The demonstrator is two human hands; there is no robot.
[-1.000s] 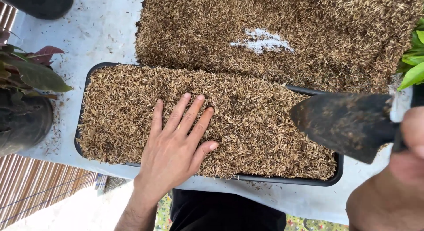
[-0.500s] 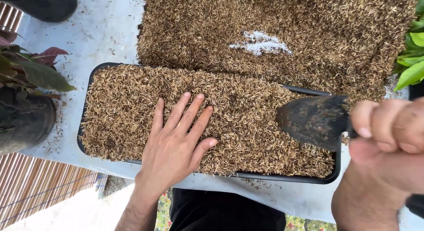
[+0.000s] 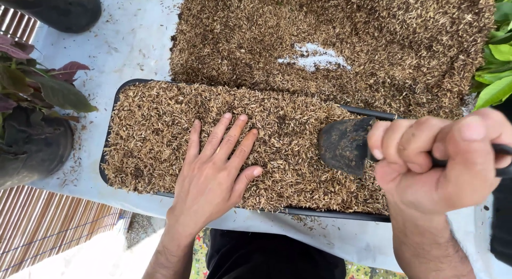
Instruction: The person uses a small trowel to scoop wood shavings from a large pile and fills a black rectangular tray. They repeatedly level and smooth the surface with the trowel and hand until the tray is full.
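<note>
The black rectangular tray (image 3: 109,151) lies lengthwise along the near edge of the tabletop and is filled level to its rim with tan, straw-coloured husks (image 3: 160,130). The left hand (image 3: 216,175) lies flat, palm down and fingers spread, on the husks near the tray's middle. The right hand (image 3: 437,162) grips the small dark trowel (image 3: 344,144), whose blade rests on the husks toward the tray's right end.

Dry, rough husks (image 3: 160,130) fill a smooth black plastic tray (image 3: 109,124); the trowel blade (image 3: 344,146) looks like dull, matt dark metal.
</note>
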